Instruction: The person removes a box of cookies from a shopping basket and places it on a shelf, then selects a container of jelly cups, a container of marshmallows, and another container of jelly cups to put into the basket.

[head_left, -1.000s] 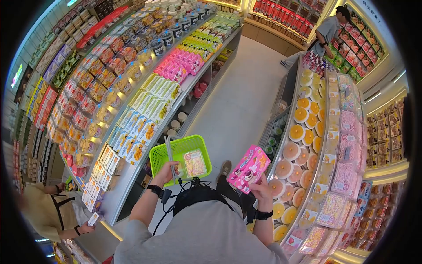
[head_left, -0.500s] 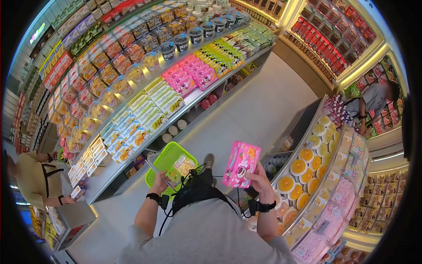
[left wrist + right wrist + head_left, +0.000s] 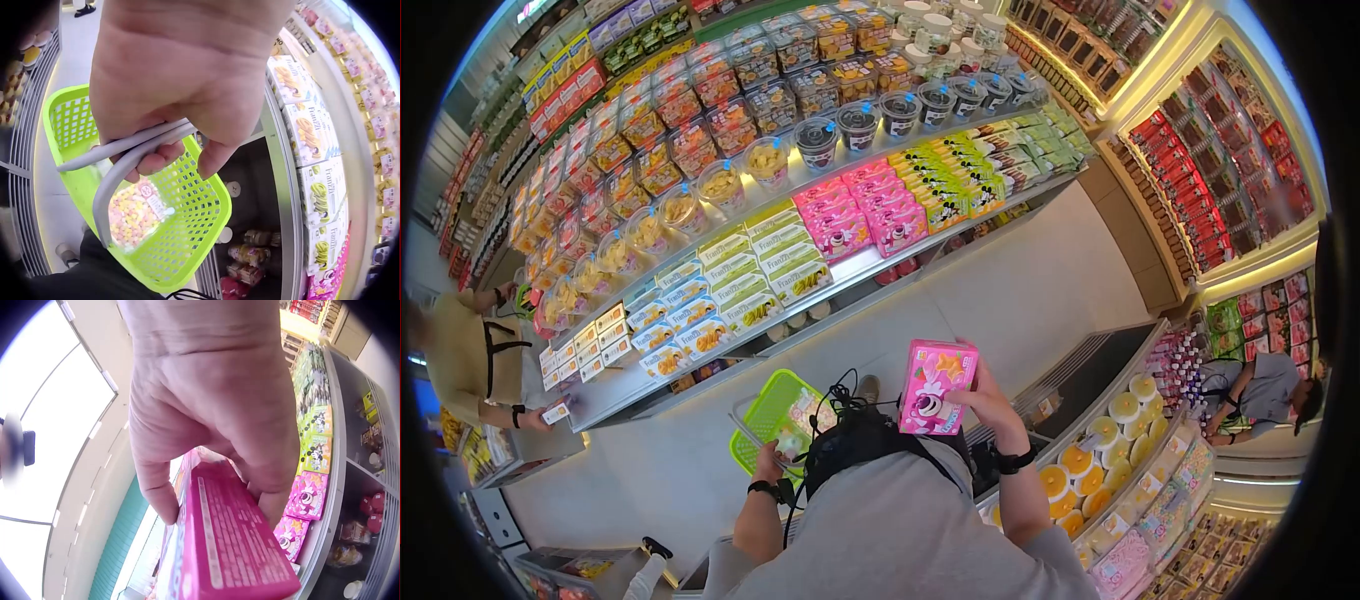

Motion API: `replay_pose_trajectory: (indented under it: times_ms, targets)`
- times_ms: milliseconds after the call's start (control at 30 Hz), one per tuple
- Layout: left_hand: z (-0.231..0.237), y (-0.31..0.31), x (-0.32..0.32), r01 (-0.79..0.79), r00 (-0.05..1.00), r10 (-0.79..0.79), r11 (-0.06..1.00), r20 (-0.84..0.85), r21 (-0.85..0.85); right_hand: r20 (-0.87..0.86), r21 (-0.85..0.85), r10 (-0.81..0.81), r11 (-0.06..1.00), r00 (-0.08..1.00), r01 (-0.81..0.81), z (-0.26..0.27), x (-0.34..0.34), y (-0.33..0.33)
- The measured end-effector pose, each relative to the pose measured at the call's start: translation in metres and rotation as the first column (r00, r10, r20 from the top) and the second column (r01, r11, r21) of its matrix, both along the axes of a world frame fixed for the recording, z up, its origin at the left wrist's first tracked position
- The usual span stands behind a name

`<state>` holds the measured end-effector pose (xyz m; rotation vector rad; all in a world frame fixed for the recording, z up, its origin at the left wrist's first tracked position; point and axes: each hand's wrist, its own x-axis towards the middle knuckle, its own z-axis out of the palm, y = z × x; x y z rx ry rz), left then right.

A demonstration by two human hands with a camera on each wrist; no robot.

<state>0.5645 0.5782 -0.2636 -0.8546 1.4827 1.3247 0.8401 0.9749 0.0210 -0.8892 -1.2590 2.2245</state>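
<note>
Two hands are both occupied; the left hand [image 3: 181,78] has its fingers curled round the grey handle [image 3: 103,209] of a green basket [image 3: 206,206], which hangs beneath it; inside the basket, below the left fingers, lies a clear packet of pink and yellow pieces [image 3: 130,219]; the right hand [image 3: 990,405] pinches a pink box [image 3: 935,390] between thumb and fingers, the thumb lying on the front face, which shows a cartoon bear and a star; the box stands nearly upright to the left of that hand, apart from the basket; ahead of the left hand, a long shelf [image 3: 745,332] bears white boxes marked Franzzi [image 3: 690,325], in blue and green kinds; ahead of both hands and between them sit stacked pink packs [image 3: 890,205]; right of the right hand are round orange-topped tubs [image 3: 1076,461]; well to the left of the left hand, a person in a tan top [image 3: 458,350] holds a small box [image 3: 555,412].
</note>
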Motion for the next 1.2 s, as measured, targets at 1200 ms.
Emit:
replay_pose_trajectory:
  times_ms: [1200]
  targets:
    - [-0.077, 0.034, 0.23, -0.572, 0.82, 0.569, 0.818, 0.062, 0.062, 0.288, -0.006, 0.78, 0.581, 0.555, -0.814, -0.075, -0.035, 0.347]
